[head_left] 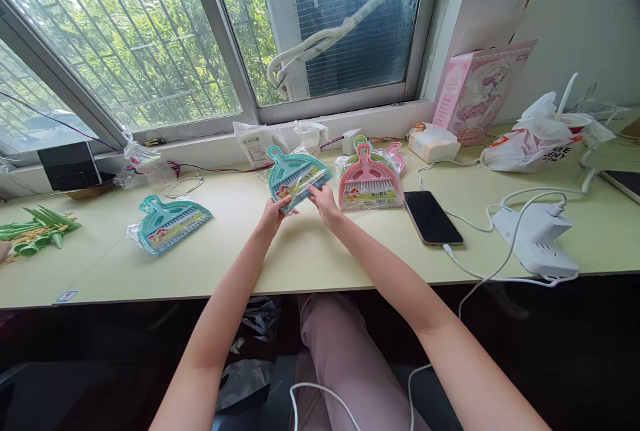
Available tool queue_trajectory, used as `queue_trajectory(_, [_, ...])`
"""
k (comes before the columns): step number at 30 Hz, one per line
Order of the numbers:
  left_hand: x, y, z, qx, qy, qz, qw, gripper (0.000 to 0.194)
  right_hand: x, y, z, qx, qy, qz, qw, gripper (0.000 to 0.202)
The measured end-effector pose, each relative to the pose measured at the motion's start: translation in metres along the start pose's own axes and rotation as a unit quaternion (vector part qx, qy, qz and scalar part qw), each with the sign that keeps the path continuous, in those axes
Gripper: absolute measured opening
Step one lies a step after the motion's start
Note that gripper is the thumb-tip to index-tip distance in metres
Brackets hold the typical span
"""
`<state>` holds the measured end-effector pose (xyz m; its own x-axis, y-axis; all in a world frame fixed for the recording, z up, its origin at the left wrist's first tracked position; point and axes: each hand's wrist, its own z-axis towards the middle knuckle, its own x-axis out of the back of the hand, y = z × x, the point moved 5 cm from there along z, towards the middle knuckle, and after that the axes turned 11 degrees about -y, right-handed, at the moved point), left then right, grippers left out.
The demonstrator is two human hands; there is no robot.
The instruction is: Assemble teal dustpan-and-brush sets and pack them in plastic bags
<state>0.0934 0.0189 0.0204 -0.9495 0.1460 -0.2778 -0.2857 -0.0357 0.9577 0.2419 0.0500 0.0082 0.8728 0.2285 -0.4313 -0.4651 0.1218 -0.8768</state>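
Note:
A teal mini dustpan-and-brush set (pixel 293 173) in a clear plastic wrapper is held up just above the pale green desk (pixel 300 257). My left hand (pixel 273 213) grips its lower left edge, and my right hand (pixel 324 203) grips its lower right edge. To the right lies a pink set (pixel 369 181) in its wrapper, with other pink and green sets partly hidden behind it. Another teal set (pixel 167 223) lies flat on the desk at the left.
A black phone (pixel 432 217) lies charging right of the pink set, near a white power strip (pixel 537 237) and cables. White plastic bags (pixel 535 137), a pink box (pixel 477 91) and a tissue pack (pixel 433 142) stand at the back right. Green plastic pieces (pixel 35 231) lie far left.

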Motion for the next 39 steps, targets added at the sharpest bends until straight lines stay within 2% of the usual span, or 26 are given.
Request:
queue_trajectory(3, [0.019,0.008,0.002,-0.020,0.078,-0.067,0.995,0.024,-0.009,-0.011,-0.005,-0.046,-0.046,-0.059,0.996,0.022])
queue_trajectory(5, [0.034,0.013,0.001,-0.023,0.126,-0.117,0.985,0.021,-0.012,-0.026,-0.012,0.001,-0.053,-0.211,0.976,0.037])
queue_trajectory(6, [0.042,0.015,0.000,-0.019,0.142,-0.138,0.980,0.019,-0.014,-0.035,-0.016,0.048,-0.052,-0.309,0.948,0.045])
queue_trajectory(7, [0.048,0.016,-0.002,-0.015,0.149,-0.154,0.977,0.018,-0.017,-0.044,-0.021,0.103,-0.052,-0.410,0.905,0.054])
queue_trajectory(10, [0.060,0.018,-0.006,0.008,0.127,-0.169,0.977,0.018,-0.025,-0.058,-0.033,0.225,-0.055,-0.620,0.749,0.075])
queue_trajectory(11, [0.061,0.018,-0.008,0.017,0.116,-0.167,0.979,0.019,-0.026,-0.059,-0.035,0.241,-0.054,-0.652,0.717,0.078])
queue_trajectory(13, [0.061,0.015,-0.010,0.033,0.095,-0.161,0.982,0.020,-0.024,-0.060,-0.035,0.256,-0.050,-0.673,0.692,0.074])
queue_trajectory(17, [0.057,0.011,-0.012,0.051,0.081,-0.141,0.985,0.019,-0.019,-0.063,-0.031,0.272,-0.054,-0.641,0.716,0.037])
queue_trajectory(20, [0.058,0.011,-0.011,0.058,0.067,-0.101,0.991,0.019,-0.018,-0.068,-0.029,0.276,-0.069,-0.590,0.756,0.016])
queue_trajectory(25, [0.061,0.009,-0.009,0.087,0.015,-0.066,0.994,0.010,-0.015,-0.072,-0.024,0.264,-0.065,-0.479,0.834,0.009])
queue_trajectory(29, [0.054,0.006,-0.010,0.106,-0.058,-0.003,0.993,0.006,-0.012,-0.072,-0.021,0.277,-0.071,-0.399,0.871,0.012])
queue_trajectory(32, [0.047,0.005,-0.012,0.107,-0.090,0.052,0.989,0.015,-0.004,-0.071,-0.019,0.277,-0.022,-0.381,0.882,0.017])
queue_trajectory(35, [0.043,0.004,-0.014,0.113,-0.106,0.085,0.984,0.024,0.002,-0.069,-0.019,0.269,0.027,-0.394,0.879,0.018])
queue_trajectory(39, [0.043,0.003,-0.012,0.111,-0.134,0.099,0.980,0.022,0.003,-0.070,-0.021,0.266,0.031,-0.440,0.857,0.019])
